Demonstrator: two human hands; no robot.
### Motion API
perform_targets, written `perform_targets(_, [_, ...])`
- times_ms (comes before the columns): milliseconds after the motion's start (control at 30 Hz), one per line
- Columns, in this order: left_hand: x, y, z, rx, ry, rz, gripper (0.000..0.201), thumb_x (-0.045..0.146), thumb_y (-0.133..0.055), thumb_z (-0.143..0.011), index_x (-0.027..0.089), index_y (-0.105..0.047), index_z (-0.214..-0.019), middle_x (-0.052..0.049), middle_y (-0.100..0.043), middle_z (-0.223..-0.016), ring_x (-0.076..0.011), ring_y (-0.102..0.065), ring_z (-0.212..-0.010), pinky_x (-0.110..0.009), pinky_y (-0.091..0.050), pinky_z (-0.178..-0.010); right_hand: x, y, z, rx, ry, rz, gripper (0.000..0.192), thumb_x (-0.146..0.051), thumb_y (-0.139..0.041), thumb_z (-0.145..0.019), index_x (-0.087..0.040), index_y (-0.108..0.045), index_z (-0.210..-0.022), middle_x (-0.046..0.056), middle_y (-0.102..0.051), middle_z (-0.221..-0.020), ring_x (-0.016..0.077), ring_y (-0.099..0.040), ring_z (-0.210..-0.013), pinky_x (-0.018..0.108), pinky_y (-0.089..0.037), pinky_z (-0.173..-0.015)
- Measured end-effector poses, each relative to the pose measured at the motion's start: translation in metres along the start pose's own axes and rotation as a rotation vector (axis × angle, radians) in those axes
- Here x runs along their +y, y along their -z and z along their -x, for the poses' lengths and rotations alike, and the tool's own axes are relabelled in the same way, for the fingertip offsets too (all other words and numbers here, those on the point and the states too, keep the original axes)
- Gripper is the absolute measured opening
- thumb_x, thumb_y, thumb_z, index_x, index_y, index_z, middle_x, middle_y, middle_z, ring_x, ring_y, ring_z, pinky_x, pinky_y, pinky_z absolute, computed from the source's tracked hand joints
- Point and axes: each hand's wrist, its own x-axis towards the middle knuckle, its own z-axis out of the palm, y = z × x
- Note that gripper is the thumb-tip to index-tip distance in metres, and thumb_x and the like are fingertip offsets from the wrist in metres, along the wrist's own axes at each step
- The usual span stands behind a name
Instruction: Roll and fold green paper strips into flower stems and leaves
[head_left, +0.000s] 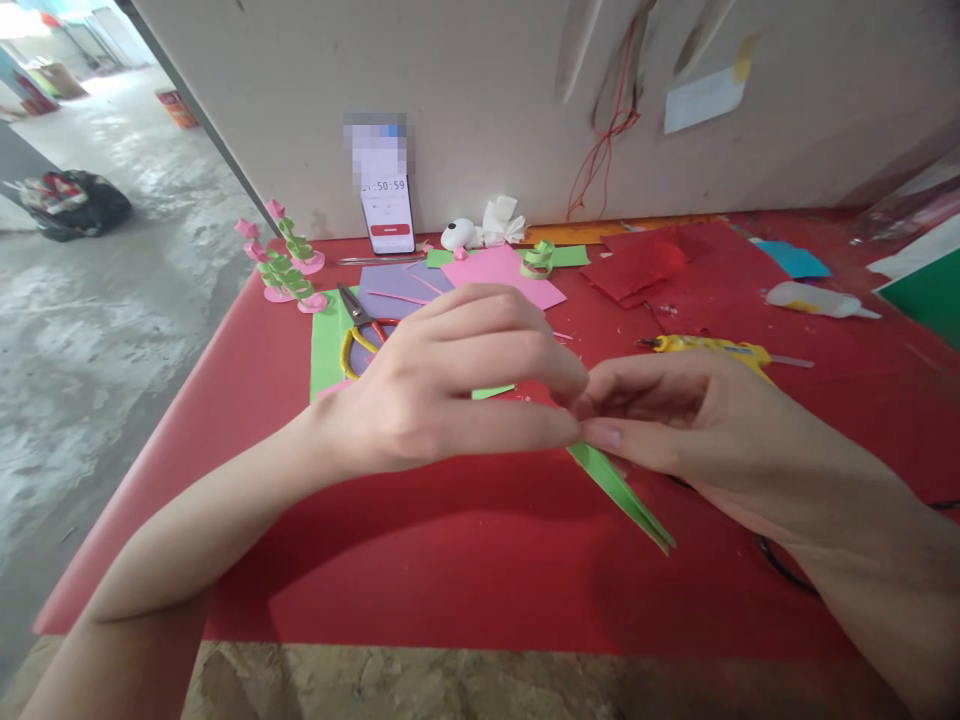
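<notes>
— What have you got between your hands?

— Your left hand [442, 385] and right hand [675, 420] meet fingertip to fingertip over the red table cover [450, 570], both pinching one end of a folded green paper strip [622, 495]; the rest of it slants down towards you.

— And behind your left hand?

— Yellow-handled scissors [358, 325] lie on a green sheet [326, 345], beside purple and pink paper. A yellow glue gun [712, 347] lies just beyond your right hand. A phone [386, 212] leans on the wall.
</notes>
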Motion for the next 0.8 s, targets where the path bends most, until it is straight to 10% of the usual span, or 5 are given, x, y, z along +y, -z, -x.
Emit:
perform_targets(133, [0.004, -0.013, 0.005, 0.179, 0.228, 0.201, 0.018, 0.015, -0.062, -0.081, 0.017, -0.063, -0.099, -0.002, -0.069, -0.087, -0.0084, -0.064, -0.079, -0.02, -0.054, -0.074, -0.003, -0.006, 0.005, 0.192, 0.14, 0.103, 0.007, -0.024, -0.064, -0.075, -0.02, -0.064, -0.07, -0.006, -0.058, -0.064, -0.001, -0.044, -0.047, 0.01, -0.033, -0.04])
perform_targets(267, [0.011, -0.025, 0.006, 0.206, 0.642, 0.549, 0.014, 0.025, -0.052, -0.088, 0.018, -0.064, -0.085, 0.002, -0.069, -0.083, -0.0058, -0.064, -0.077, -0.017, -0.054, -0.072, -0.004, -0.015, 0.005, 0.416, 0.27, 0.194, 0.005, -0.021, -0.062, -0.076, -0.02, -0.06, -0.071, -0.007, -0.055, -0.053, 0.0011, -0.047, -0.041, 0.011, -0.036, -0.036])
perform_targets(800, [0.015, -0.026, 0.006, 0.234, 0.42, 0.344, 0.005, 0.016, -0.062, -0.081, 0.012, -0.063, -0.076, -0.002, -0.067, -0.07, -0.0063, -0.062, -0.067, -0.019, -0.054, -0.067, 0.006, -0.022, 0.006, 0.485, 0.584, 0.43, 0.012, -0.012, -0.058, -0.078, -0.024, -0.055, -0.077, -0.011, -0.064, -0.063, 0.0006, -0.06, -0.05, 0.005, -0.048, -0.047])
